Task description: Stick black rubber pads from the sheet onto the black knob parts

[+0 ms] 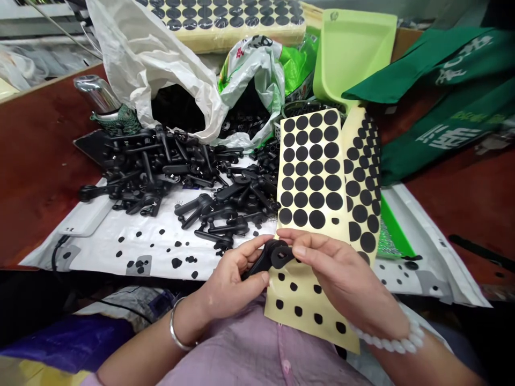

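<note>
1. The left hand (229,281) is closed around the long arm of a black plastic part (270,256), and a silver bangle (177,327) sits on its wrist.
2. The right hand (341,273) is nearly closed, its thumb and fingers pinching the part's round end. A white bead bracelet (392,339) circles that wrist.
3. The part is held up between both hands in front of a pink shirt (249,343), just above a yellow sticker sheet (311,171) and not touching it, as far as can be seen.
4. The sheet's upper half carries neat rows of round black stickers. Its lower half, under the hands, has only a few scattered ones. A second strip of stickers (364,177) curls up right beside it.
5. Farther up, a heap of matching black parts (177,182) lies on a white mat (120,252), with loose black stickers (173,262) dotted across the mat.
6. The mat rests on a reddish-brown counter (44,161). A white bag (161,64) lies crumpled behind the heap, next to a green dustpan (354,53) and a dark green cloth (434,107).
7. A steel flask (98,96) stands at the heap's far left edge, and another sticker sheet (221,16) lies at the top.
</note>
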`<act>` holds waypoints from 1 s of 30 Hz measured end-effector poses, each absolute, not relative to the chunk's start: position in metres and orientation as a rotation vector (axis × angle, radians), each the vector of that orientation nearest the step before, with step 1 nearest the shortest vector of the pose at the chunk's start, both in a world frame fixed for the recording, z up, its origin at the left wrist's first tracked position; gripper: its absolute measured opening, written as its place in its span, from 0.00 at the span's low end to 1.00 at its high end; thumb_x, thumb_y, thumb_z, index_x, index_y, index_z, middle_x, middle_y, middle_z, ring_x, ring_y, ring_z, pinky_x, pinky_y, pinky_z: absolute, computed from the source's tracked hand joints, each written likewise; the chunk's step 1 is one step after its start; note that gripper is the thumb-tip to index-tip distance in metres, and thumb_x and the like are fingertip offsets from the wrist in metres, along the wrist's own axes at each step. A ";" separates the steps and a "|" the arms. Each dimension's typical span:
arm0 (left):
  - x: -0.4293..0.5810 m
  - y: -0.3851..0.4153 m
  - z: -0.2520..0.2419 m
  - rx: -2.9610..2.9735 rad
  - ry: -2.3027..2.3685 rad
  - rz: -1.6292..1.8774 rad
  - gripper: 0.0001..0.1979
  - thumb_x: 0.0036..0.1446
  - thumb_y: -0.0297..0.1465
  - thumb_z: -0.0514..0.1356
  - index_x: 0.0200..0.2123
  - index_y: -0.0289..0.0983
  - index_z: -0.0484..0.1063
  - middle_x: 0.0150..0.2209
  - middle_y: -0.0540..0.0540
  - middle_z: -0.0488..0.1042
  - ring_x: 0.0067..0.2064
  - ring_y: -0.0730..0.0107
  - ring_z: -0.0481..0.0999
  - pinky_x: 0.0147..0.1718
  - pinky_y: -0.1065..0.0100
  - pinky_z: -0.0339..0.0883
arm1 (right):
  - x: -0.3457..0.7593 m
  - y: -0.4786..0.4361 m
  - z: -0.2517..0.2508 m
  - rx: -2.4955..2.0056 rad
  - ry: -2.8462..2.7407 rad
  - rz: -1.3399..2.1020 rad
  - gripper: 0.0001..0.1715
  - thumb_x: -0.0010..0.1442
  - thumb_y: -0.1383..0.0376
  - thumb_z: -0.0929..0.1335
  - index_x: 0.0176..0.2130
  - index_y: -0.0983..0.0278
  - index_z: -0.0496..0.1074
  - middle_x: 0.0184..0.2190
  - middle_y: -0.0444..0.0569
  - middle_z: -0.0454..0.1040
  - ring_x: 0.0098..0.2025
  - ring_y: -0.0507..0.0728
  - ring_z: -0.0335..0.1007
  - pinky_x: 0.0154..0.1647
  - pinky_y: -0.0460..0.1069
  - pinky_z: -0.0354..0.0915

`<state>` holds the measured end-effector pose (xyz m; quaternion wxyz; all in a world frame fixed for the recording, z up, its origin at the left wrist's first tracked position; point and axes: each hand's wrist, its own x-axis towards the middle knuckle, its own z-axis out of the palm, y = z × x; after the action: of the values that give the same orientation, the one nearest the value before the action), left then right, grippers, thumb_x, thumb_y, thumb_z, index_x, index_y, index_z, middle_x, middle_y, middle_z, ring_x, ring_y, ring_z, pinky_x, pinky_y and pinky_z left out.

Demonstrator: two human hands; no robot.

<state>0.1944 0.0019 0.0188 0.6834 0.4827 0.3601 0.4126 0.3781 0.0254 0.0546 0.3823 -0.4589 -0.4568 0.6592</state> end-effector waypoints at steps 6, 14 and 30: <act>0.194 0.002 0.018 1.121 0.788 0.924 0.27 0.56 0.24 0.57 0.59 0.36 0.58 0.56 0.39 0.67 0.55 0.61 0.68 0.54 0.60 0.62 | 0.377 0.026 0.053 -1.190 -1.159 1.687 0.12 0.53 0.56 0.73 0.30 0.62 0.77 0.48 0.52 0.71 0.56 0.65 0.60 0.61 0.60 0.50; 0.194 0.002 0.015 1.150 0.802 0.935 0.26 0.57 0.27 0.58 0.59 0.38 0.59 0.53 0.40 0.70 0.55 0.58 0.69 0.52 0.59 0.63 | 0.377 0.027 0.050 -1.208 -1.184 1.671 0.11 0.53 0.56 0.73 0.31 0.62 0.77 0.48 0.52 0.72 0.56 0.65 0.60 0.61 0.60 0.50; 0.208 0.004 0.011 1.089 0.998 0.980 0.20 0.56 0.30 0.59 0.52 0.36 0.67 0.45 0.41 0.76 0.48 0.61 0.74 0.44 0.64 0.69 | 0.378 0.028 0.039 -1.282 -1.263 1.601 0.13 0.54 0.55 0.72 0.33 0.62 0.77 0.49 0.52 0.71 0.55 0.65 0.61 0.60 0.60 0.51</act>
<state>0.2082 0.0040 0.0106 0.6321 0.4761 0.4363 0.4283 0.3777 0.0284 0.0388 0.3583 -0.4971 -0.4895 0.6204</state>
